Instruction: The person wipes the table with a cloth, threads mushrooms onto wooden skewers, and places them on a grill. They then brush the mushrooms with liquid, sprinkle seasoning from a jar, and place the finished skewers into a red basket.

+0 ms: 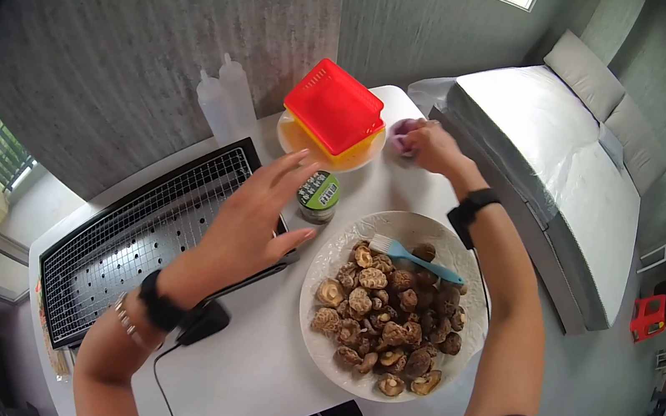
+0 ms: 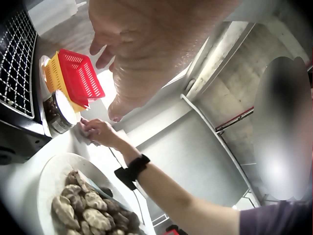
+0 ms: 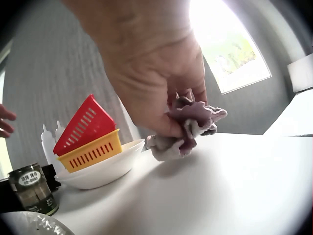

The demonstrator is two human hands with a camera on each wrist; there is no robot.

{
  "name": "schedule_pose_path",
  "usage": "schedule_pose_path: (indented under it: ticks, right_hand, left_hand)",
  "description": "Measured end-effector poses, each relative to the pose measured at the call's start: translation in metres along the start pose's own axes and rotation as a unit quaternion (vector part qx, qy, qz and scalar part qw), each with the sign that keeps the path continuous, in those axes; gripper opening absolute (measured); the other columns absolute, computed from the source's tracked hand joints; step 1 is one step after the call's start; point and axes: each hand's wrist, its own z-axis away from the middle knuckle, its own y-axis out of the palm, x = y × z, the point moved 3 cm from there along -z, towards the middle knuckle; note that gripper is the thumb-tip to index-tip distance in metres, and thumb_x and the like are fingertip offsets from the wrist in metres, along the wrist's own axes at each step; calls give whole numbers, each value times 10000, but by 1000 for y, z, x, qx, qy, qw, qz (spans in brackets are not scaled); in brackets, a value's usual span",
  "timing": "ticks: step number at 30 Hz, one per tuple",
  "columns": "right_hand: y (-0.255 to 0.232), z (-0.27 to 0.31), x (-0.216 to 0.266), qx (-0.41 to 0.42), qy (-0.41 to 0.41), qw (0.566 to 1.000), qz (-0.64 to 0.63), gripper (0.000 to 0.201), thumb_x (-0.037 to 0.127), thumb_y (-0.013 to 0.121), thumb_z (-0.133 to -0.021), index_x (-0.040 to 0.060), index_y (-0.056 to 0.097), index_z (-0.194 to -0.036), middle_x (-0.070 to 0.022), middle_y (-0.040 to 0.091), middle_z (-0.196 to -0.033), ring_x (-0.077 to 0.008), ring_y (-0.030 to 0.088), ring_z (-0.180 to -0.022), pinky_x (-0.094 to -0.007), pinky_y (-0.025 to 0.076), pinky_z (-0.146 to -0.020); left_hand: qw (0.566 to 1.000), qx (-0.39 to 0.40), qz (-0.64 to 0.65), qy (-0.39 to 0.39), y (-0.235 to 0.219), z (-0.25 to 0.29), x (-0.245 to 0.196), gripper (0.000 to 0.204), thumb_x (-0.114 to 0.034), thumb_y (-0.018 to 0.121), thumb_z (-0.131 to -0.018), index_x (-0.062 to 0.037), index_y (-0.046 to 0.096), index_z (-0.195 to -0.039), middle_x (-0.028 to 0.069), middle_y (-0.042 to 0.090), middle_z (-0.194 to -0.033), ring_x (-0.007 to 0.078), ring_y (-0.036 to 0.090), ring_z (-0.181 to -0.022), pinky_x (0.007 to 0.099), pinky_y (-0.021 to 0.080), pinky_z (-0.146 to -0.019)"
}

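Right wrist view: right hand (image 3: 156, 83) pinches a crumpled purple cloth (image 3: 188, 128) on the table's (image 1: 261, 367) far edge; wiping looks barely begun; left hand (image 1: 258, 215) hovers, fingers spread.

The left hand (image 1: 258, 213) is hovering palm down with its fingers (image 1: 292, 171) spread and relaxed, gripping nothing, the forearm angling in from the lower left with a dark band and a bracelet at the wrist. The right hand (image 1: 429, 146) is reaching far forward on an extended arm, a dark band on the wrist, its fingers (image 3: 182, 105) curling and pinching together.
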Motion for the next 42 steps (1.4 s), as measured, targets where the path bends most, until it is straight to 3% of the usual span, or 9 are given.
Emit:
schedule_pose_path:
  ticks: [8, 10, 14, 16, 20, 24, 29, 33, 42]
  right_hand:
    - [8, 88, -77, 23, 68, 997, 12, 135, -13, 606, -662, 51, 660, -767, -176, 630, -783, -328, 623, -755, -373, 493, -658]
    - [-32, 136, -78, 173, 378, 909, -36, 109, -85, 586, -616, -19, 594, -703, -168, 630, -857, -315, 612, -836, -359, 482, -675]
    - [-66, 186, -71, 130, 339, 928, 81, 174, -87, 571, -647, -6, 626, -791, -182, 630, -911, -307, 625, -832, -366, 490, -672]
    - [-67, 181, -38, -162, 166, 971, -60, 311, -76, 560, -687, 39, 647, -963, -165, 617, -951, -304, 608, -843, -354, 493, -698]
    - [-25, 210, 10, 72, 22, 997, -18, 469, -68, 566, -681, 104, 624, -1113, -139, 591, -977, -328, 547, -880, -377, 464, -790]
    - [-48, 299, 15, -23, 140, 990, -18, 366, -61, 559, -647, 101, 672, -956, -153, 609, -906, -340, 562, -859, -409, 460, -751]
    - [-91, 391, -6, 96, 331, 934, 98, 369, -16, 557, -617, 73, 661, -960, -149, 597, -943, -321, 572, -845, -375, 472, -748]
    - [-102, 369, 21, -142, 308, 941, 24, 325, 43, 525, -641, 13, 650, -939, -159, 573, -812, -328, 575, -793, -352, 471, -713]
    - [-40, 316, 74, -56, 312, 934, -166, 187, 51, 502, -650, -29, 574, -803, -207, 562, -735, -347, 571, -699, -380, 453, -634]
  left_hand:
    - [995, -15, 15, -93, -46, 113, -20, 646, 4, 695, -645, -23, 466, -1249, 205, 419, -1340, 354, 423, -1234, 417, 359, -1016]
    - [990, -39, 21, -136, -48, 149, -19, 594, 31, 667, -636, -16, 505, -1205, 212, 471, -1292, 359, 451, -1211, 415, 368, -1008]
    - [979, 40, 123, -160, -22, 170, -25, 470, 25, 676, -658, -3, 567, -1114, 172, 549, -1198, 299, 572, -1055, 376, 444, -931]
    - [922, 93, 297, -230, 13, 170, -35, 381, -8, 651, -765, 1, 554, -1134, 139, 583, -1141, 216, 597, -1000, 311, 503, -832]
    - [823, 167, 462, -285, 71, 173, -48, 476, -30, 575, -846, 30, 377, -1274, 164, 578, -1129, 219, 621, -946, 291, 520, -800]
    - [727, 183, 570, -336, 92, 177, -59, 555, -90, 533, -896, 44, 227, -1339, 218, 565, -1117, 248, 641, -889, 299, 533, -795]
    - [699, 155, 601, -357, 99, 179, -64, 530, -119, 510, -916, 42, 227, -1334, 230, 564, -1118, 264, 632, -922, 315, 541, -788]
    - [629, 156, 672, -357, 112, 177, -71, 423, -131, 472, -935, 42, 297, -1279, 223, 568, -1114, 273, 633, -931, 317, 543, -794]
    - [663, 99, 636, -382, 139, 171, -71, 253, -78, 406, -938, 35, 421, -1164, 187, 624, -970, 229, 660, -833, 269, 556, -741]
